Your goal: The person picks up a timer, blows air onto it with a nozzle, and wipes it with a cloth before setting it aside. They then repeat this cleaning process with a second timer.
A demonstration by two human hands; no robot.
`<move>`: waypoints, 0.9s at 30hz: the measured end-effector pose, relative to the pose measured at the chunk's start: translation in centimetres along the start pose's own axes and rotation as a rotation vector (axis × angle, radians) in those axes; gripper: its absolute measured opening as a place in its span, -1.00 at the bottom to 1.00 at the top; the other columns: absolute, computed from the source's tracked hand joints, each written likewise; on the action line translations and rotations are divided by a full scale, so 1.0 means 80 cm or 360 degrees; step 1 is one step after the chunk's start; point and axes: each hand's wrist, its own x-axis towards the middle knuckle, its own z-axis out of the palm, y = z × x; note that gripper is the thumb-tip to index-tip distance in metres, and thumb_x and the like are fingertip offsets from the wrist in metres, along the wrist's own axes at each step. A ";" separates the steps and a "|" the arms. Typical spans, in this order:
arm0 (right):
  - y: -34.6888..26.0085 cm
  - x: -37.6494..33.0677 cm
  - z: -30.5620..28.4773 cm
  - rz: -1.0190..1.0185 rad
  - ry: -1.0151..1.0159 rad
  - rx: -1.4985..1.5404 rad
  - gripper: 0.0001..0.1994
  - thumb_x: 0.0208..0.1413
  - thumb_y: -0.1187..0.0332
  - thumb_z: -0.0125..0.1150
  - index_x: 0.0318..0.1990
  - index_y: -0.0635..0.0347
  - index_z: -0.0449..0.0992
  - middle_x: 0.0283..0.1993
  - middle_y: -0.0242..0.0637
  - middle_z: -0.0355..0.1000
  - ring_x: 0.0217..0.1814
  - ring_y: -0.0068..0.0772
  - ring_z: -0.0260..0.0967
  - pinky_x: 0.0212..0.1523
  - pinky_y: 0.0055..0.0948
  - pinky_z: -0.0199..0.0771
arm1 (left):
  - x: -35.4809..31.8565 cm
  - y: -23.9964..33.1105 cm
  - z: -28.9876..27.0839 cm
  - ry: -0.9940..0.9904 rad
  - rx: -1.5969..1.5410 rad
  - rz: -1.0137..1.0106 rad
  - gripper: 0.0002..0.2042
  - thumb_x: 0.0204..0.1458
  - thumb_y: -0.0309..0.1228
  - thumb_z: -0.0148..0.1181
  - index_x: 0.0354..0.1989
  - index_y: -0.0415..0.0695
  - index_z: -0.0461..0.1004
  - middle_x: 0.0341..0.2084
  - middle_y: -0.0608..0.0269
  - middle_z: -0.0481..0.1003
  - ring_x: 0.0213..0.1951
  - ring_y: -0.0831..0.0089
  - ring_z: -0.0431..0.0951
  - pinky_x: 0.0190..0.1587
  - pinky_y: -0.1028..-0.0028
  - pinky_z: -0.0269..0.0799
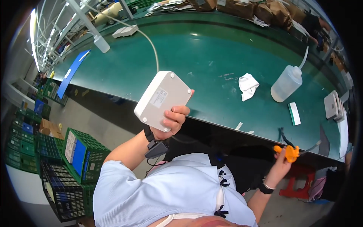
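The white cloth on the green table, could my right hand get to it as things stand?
Probably yes, once freed. The white cloth lies in the open on the green table, with bare surface around it. But the right hand is off the table's edge and holds an orange tool.

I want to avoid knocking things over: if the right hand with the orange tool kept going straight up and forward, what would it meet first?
The right hand, holding the orange tool, would likely meet the green table's front edge first, then the small green-edged white block. Depth is unclear.
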 end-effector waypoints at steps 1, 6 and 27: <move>0.012 -0.003 0.007 -0.0007 0.0016 -0.0009 -0.66 0.36 0.29 0.19 0.17 0.30 0.46 -0.12 -0.34 0.52 -0.12 -0.58 0.50 -0.09 -0.59 0.51 | 0.005 0.000 -0.002 0.0006 0.0104 -0.0018 -0.45 0.33 -0.19 -0.07 0.48 0.01 0.09 -0.31 0.18 0.30 -0.34 0.39 0.45 -0.42 0.38 0.52; 0.026 -0.027 0.048 0.0031 0.0005 0.0298 -0.70 0.36 0.34 0.18 0.13 0.32 0.45 -0.07 -0.29 0.52 -0.10 -0.53 0.52 -0.09 -0.54 0.56 | 0.016 0.002 -0.008 0.0235 0.0842 0.0180 -0.41 0.27 -0.07 -0.03 0.42 -0.06 0.18 -0.26 0.13 0.32 -0.31 0.33 0.41 -0.40 0.32 0.54; -0.173 -0.045 0.038 -0.2373 -0.0452 -0.1421 -0.36 -0.10 0.24 0.54 0.17 0.09 0.42 0.27 -0.08 0.36 0.27 0.07 0.37 0.26 0.06 0.28 | 0.174 -0.169 0.038 0.0385 0.1784 -0.0159 -0.41 0.31 -0.38 0.05 0.46 -0.14 -0.01 0.24 0.05 0.37 0.22 0.20 0.46 0.28 0.21 0.40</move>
